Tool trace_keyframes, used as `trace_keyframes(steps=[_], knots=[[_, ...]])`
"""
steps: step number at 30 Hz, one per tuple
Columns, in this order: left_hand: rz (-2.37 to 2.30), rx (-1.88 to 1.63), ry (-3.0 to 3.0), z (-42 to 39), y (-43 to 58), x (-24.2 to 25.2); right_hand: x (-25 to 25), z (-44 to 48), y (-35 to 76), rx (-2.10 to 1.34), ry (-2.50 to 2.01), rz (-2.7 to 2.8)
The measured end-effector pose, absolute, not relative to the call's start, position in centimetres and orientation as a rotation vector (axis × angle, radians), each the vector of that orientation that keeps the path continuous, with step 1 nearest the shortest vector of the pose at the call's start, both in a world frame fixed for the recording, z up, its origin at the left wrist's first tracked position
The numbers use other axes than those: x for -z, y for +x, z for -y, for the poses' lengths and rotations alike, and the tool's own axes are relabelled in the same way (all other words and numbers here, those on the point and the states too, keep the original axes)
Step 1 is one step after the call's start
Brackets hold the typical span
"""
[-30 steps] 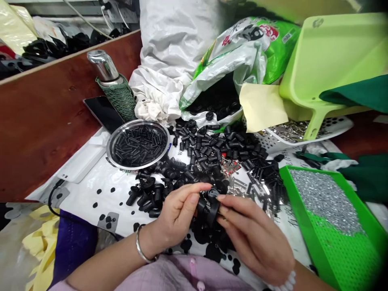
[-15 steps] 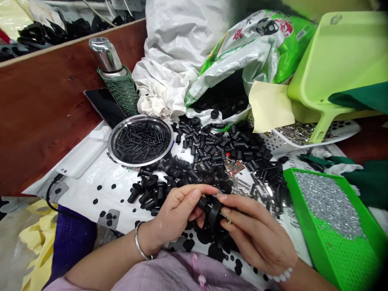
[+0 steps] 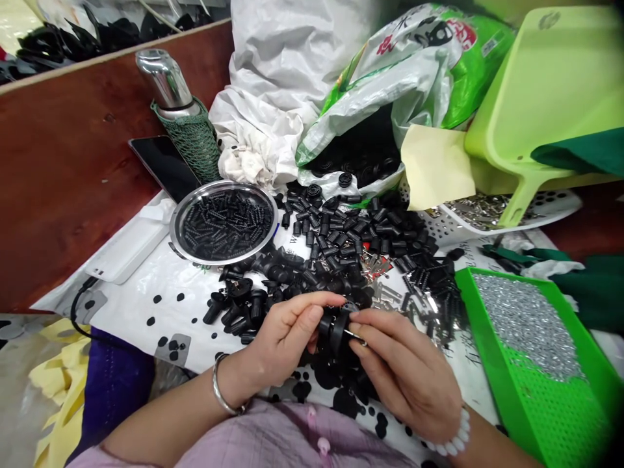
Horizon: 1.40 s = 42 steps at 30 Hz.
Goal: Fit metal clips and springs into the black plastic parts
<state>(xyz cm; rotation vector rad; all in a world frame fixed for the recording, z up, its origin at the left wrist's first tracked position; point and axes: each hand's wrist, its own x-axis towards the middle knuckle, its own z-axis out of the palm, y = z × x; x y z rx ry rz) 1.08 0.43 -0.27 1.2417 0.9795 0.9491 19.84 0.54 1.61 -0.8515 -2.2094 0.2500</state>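
My left hand (image 3: 287, 335) is closed around a black plastic fitting (image 3: 337, 335) with a round flange and a narrower body. The left index finger lies stretched over its top. Against the flange's right side, the closed fingers of my right hand (image 3: 409, 364) pinch a thin metal strip (image 3: 355, 337) that sticks out of the fitting. How deep the strip goes in is hidden. Just beyond my hands spreads a heap of black plastic parts (image 3: 336, 237), with loose metal strips (image 3: 387, 292) on its right side.
A round steel tray (image 3: 176, 244) holds black ribbed pieces. At the right, a green basket (image 3: 492, 370) contains small silvery parts. Behind stand a flask (image 3: 188, 133), a phone (image 3: 163, 166), an open bag (image 3: 375, 84) of black parts and a light-green dustpan (image 3: 550, 84). A white power bank (image 3: 124, 253) lies left.
My right hand has shifted slightly left, and its fingers are drawn closer together at the metal strip. The fitting has turned a little in my left hand. The view has moved slightly.
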Motion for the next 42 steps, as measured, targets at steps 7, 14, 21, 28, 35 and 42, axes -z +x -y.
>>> trace_keyframes(steps=[7,14,21,28,35,42], knots=[[-1.01,-0.911,1.147,-0.2,1.5,0.5,-1.4,-0.8,19.9,0.005,-0.739,2.277],[-1.017,-0.982,1.464,-0.2,0.9,0.1,-1.4,-0.2,19.2,-0.265,-0.861,2.305],[-0.954,-0.886,1.522,-0.3,0.9,-0.2,-2.5,-1.7,20.3,-0.307,-0.826,2.411],[-0.895,-0.934,1.208,-0.5,1.5,0.6,-2.6,-2.0,19.6,-0.234,-0.846,2.377],[-0.713,-1.012,0.812,-1.2,1.8,-0.2,-3.2,-1.4,19.2,-0.348,-0.917,2.31],[-0.821,-0.883,0.876,-0.3,1.6,-0.2,-3.6,-1.4,19.5,-0.192,-0.77,2.441]])
